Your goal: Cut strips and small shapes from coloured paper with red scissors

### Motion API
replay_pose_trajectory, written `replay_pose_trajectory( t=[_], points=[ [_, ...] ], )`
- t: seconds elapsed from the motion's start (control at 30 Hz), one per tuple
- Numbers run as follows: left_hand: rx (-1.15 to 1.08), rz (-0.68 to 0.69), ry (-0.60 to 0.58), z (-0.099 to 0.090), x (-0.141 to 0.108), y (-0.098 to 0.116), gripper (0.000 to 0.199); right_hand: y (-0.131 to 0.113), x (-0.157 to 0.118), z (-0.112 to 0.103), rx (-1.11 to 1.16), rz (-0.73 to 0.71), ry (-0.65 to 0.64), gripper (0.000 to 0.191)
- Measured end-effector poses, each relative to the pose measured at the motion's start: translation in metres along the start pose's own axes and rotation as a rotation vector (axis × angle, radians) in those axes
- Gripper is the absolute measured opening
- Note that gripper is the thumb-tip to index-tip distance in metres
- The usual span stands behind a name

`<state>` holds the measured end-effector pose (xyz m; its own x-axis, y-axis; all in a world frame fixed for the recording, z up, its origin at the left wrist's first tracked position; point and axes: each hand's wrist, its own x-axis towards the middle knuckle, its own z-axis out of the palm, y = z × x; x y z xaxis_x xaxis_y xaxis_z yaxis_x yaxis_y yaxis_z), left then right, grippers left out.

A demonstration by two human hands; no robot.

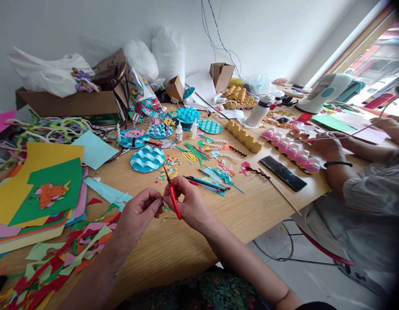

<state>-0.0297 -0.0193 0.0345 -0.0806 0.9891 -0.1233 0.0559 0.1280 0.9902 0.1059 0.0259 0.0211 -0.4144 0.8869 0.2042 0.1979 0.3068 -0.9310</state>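
Note:
Red-handled scissors (174, 199) rest in my right hand (186, 201), their dark blades pointing up and away from me. My left hand (141, 211) is closed in a pinch, its fingertips meeting those of my right hand; whatever lies between them is too small to make out. Just beyond the hands are small round paper dots (169, 167) in several colours. A blue disc with pale wavy paper strips (147, 158) lies behind them on the wooden table (176, 241). Several pencils (208, 182) lie to the right of my right hand.
Coloured paper sheets (54, 150) and paper scraps (70, 258) cover the left side. Two small glue bottles (179, 132) stand upright mid-table. A black phone (282, 173), a wooden stick (280, 192) and pink egg-carton strips (293, 150) lie rightward, near another person's hands (328, 146).

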Motion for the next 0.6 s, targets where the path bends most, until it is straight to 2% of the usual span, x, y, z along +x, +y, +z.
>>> replay_pose_trajectory(
  t=[0.13,0.3,0.43,0.6],
  points=[
    [-0.086,0.015,0.051,-0.001,-0.001,-0.001,0.012,-0.003,-0.003,-0.001,-0.018,-0.018,0.018,0.014],
    [-0.342,-0.006,0.183,-0.002,-0.005,0.0,0.012,-0.001,-0.014,0.001,-0.079,-0.028,-0.022,0.016],
    [-0.469,0.021,0.183,0.001,-0.006,-0.002,0.008,0.001,-0.023,0.007,-0.148,-0.011,-0.052,0.019],
    [-0.474,0.064,0.186,0.002,-0.005,-0.004,0.006,-0.001,-0.024,0.009,-0.197,0.0,-0.071,0.023]
  ],
)
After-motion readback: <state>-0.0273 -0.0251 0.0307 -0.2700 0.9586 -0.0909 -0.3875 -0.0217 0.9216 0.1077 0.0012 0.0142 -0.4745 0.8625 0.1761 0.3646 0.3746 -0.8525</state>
